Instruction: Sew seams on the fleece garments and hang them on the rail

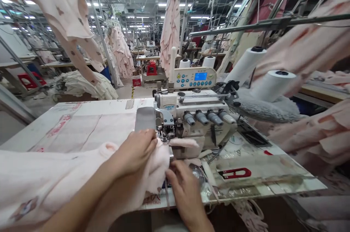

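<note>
My left hand (135,150) lies on a pale pink fabric piece (49,181), fingers curled and pressing it just in front of the presser foot (165,134) of a white overlock sewing machine (191,115). My right hand (183,188) pinches the fabric's near edge beside the machine's front cover. The cloth runs under the foot and comes out pink on the right side of the needle area. The rest of the fabric drapes off to the left over the white table (82,122).
A control panel (195,77) with a blue screen sits above the machine. White thread cones (273,84) stand at right. Red-handled scissors (236,173) lie on the table's right part. Pink garments hang overhead (68,9) and pile at right (319,133).
</note>
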{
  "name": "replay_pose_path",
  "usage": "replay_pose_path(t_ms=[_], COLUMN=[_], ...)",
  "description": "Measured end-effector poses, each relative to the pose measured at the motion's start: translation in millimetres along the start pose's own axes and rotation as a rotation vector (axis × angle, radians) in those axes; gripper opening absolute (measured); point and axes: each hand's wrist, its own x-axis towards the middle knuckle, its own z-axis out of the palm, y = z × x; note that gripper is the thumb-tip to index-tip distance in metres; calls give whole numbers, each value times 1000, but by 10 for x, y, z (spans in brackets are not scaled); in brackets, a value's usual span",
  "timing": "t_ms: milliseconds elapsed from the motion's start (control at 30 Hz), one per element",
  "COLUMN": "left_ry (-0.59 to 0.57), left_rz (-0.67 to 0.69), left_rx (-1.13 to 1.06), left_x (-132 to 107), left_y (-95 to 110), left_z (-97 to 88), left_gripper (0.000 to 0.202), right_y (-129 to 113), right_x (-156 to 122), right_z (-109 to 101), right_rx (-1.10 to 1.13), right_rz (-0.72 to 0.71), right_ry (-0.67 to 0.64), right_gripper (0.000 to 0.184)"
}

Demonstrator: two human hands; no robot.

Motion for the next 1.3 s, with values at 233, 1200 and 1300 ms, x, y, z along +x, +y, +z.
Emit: replay_pose_path(t_ms=[233,1200,1300], left_ry=[34,153,150], left_rz=[-73,-100,-103], left_rx=[-307,-165,-178], left_x=[18,154,158], left_y=[-95,-57,-90], left_z=[20,125,139], left_gripper=[12,13,14], right_y=[-92,-94,-143], right_x=[0,153,173], right_z=[66,-137,-167], right_rx=[618,-77,-106], right_rz=[466,-74,10], right_ry=[-100,-115,-147], right_gripper=[39,42,40])
